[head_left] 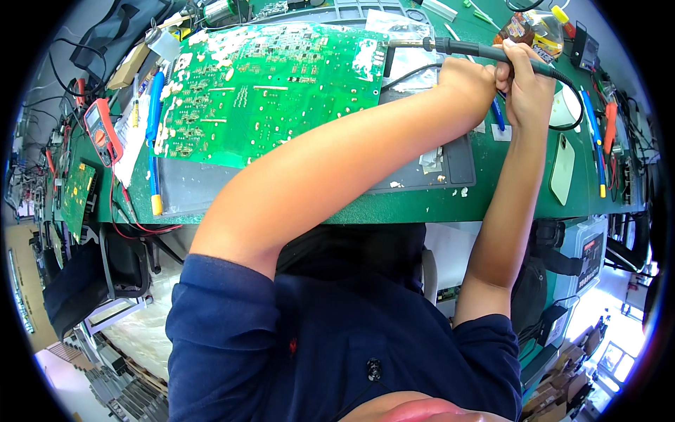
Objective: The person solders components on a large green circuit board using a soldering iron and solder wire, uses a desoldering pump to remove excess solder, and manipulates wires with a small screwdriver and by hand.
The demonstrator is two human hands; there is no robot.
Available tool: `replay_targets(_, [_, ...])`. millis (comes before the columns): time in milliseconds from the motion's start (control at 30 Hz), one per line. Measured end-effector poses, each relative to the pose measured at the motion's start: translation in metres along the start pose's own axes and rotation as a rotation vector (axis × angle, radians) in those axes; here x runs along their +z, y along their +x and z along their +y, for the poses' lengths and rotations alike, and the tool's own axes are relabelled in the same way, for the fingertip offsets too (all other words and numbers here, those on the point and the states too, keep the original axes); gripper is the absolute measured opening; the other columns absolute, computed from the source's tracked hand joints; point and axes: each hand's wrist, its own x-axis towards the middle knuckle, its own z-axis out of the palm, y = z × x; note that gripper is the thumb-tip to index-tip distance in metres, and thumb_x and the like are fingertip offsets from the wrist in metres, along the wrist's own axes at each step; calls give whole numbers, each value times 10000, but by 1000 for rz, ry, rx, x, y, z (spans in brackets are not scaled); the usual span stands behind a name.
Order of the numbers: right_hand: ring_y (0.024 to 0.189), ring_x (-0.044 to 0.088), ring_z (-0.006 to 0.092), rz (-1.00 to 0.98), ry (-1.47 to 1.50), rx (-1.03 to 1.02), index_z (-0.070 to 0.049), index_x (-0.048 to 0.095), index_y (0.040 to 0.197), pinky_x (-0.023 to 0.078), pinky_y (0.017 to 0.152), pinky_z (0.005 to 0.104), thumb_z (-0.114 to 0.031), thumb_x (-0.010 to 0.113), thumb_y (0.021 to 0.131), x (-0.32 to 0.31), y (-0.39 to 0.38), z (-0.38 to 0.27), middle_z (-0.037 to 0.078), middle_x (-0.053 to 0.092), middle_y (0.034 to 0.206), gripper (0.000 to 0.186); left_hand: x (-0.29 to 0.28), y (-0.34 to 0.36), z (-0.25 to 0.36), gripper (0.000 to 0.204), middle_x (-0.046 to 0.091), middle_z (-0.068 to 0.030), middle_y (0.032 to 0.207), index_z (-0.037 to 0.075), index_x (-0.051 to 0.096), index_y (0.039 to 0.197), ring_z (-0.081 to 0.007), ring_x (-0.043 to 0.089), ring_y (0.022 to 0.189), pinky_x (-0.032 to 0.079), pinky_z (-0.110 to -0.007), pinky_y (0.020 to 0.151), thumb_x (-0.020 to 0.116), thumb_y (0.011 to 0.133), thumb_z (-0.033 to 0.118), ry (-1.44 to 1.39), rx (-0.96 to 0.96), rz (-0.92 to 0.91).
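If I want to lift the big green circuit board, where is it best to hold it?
Probably by the near bare edges of the green circuit board, pinched from the person's left. It lies flat, its face covered with solder points, and the soldering iron with both hands occupies its right side.

left hand (467, 81) fisted, right hand (524, 81) gripping

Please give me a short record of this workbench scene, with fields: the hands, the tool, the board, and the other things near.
right hand: closed around the black handle of the soldering iron
left hand: reaches across, next to the right hand, at the iron's handle; its grip is hidden
iron tip: points left, at the right edge of the circuit board
circuit board: large, green, lying on a grey mat
left side: red multimeter, blue-handled tool
right side: pale phone-shaped object
bench: green surface
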Motion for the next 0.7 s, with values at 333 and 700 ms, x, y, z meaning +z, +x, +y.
replay_targets(333, [528,518,66,-29,-104,-25,24,738,874,392,499,217,-170,679,962,1,2,-9,16,612,625,221,-41,-43,25,262,653,-172,1086,25,707,1049,-282,704,993,586,-351,744,750,810,122,56,-99,-43])
replay_targets(700, [557,527,81,14,-112,-3,37,726,947,375,502,207,-172,652,994,-15,12,4,21,611,667,227,-54,-167,11,376,579,-274,1190,-87,569,1188,-349,682,1008,574,-364,843,661,823,-66,-423,-94,140])
